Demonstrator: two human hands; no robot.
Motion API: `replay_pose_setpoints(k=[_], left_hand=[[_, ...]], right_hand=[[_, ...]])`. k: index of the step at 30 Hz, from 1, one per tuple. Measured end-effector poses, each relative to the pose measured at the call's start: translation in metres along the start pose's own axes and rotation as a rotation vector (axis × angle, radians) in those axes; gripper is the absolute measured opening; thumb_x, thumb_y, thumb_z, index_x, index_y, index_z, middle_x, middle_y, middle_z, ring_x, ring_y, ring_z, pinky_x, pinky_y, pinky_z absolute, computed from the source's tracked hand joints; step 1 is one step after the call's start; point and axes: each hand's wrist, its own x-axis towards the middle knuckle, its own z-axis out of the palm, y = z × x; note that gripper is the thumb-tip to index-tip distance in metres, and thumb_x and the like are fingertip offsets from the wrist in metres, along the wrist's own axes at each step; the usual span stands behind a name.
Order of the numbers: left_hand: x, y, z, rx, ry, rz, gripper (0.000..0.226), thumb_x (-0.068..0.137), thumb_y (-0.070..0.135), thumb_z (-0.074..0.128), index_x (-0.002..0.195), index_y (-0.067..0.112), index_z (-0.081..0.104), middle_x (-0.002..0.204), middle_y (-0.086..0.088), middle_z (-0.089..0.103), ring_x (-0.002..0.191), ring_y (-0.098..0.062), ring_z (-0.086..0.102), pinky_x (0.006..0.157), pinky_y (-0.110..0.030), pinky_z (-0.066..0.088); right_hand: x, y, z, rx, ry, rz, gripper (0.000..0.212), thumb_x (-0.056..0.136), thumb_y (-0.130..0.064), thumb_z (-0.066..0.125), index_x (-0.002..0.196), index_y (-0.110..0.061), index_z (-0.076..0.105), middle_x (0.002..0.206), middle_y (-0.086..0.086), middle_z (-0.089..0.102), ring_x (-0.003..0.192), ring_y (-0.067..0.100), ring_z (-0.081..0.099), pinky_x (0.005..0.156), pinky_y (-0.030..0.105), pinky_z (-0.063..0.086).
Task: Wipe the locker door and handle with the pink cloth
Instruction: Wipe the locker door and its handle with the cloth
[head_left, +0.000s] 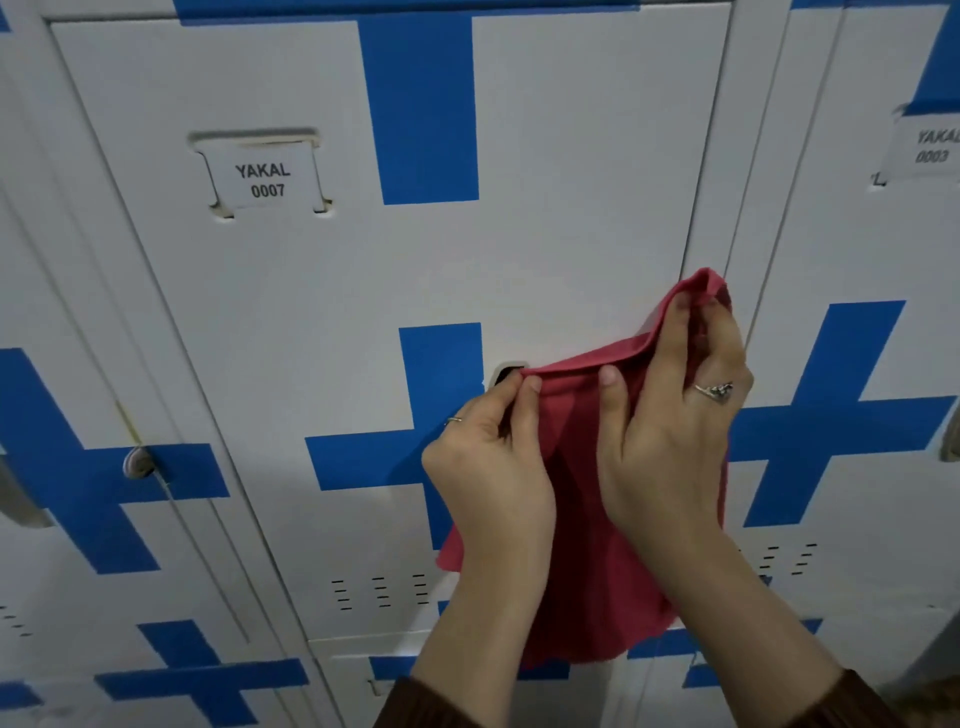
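Right locker's label (932, 148) reads perhaps 0003; left locker's knob (137, 462) round.

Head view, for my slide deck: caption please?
At the locker door labelled 0007, left hand and right hand pinch the pink cloth.

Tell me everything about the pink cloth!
The pink cloth is a soft, thin-looking fabric, deep pink, darker in its shadowed folds. It hangs loosely in front of the white and blue locker door, top edge folded over, bottom edge wavy. The left hand pinches the top edge; the right hand grips a raised fold at upper right.
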Motion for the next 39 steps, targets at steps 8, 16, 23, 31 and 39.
replay_pose_setpoints(k=[8, 16, 23, 31, 39], left_hand=[[-0.013, -0.016, -0.015, 0.146, -0.12, 0.008, 0.014, 0.083, 0.018, 0.069, 0.095, 0.013, 0.074, 0.082, 0.002, 0.073, 0.074, -0.005, 0.065, 0.076, -0.022, 0.053], [0.001, -0.009, -0.003, 0.106, -0.034, 0.161, 0.02, 0.082, 0.022, 0.064, 0.094, 0.009, 0.074, 0.078, 0.008, 0.07, 0.071, -0.004, 0.064, 0.071, -0.022, 0.052], [0.002, -0.008, -0.006, 0.034, -0.051, 0.024, 0.015, 0.078, 0.013, 0.074, 0.093, 0.01, 0.074, 0.08, 0.01, 0.072, 0.076, 0.003, 0.065, 0.075, -0.012, 0.05], [0.001, -0.016, -0.006, 0.016, -0.055, 0.17, 0.018, 0.078, 0.013, 0.069, 0.094, 0.005, 0.073, 0.08, 0.02, 0.063, 0.072, 0.004, 0.063, 0.073, -0.007, 0.048], [-0.017, -0.041, -0.023, 0.331, -0.194, 0.294, 0.013, 0.085, 0.031, 0.06, 0.084, 0.018, 0.063, 0.075, 0.017, 0.066, 0.067, -0.003, 0.059, 0.077, -0.015, 0.036]], right_hand=[[-0.012, 0.004, 0.004, -0.035, -0.029, -0.016, 0.059, 0.092, -0.031, 0.043, 0.139, 0.003, 0.029, 0.142, 0.026, 0.026, 0.125, 0.032, 0.022, 0.106, 0.037, 0.021], [-0.007, 0.011, 0.007, -0.06, -0.016, -0.05, 0.061, 0.092, -0.033, 0.044, 0.139, 0.002, 0.026, 0.142, 0.016, 0.017, 0.126, 0.03, 0.02, 0.107, 0.032, 0.016], [-0.007, 0.009, 0.009, -0.084, -0.019, -0.033, 0.065, 0.09, -0.034, 0.046, 0.139, 0.002, 0.024, 0.14, 0.011, 0.013, 0.125, 0.031, 0.019, 0.107, 0.037, 0.019], [-0.009, 0.009, 0.008, -0.13, -0.024, -0.049, 0.066, 0.091, -0.034, 0.045, 0.14, 0.004, 0.022, 0.142, 0.026, 0.019, 0.126, 0.034, 0.019, 0.109, 0.029, 0.008], [-0.03, 0.019, 0.016, -0.267, -0.153, -0.109, 0.071, 0.09, -0.035, 0.032, 0.144, 0.001, 0.004, 0.149, 0.017, 0.001, 0.138, 0.03, 0.004, 0.113, 0.039, 0.003]])
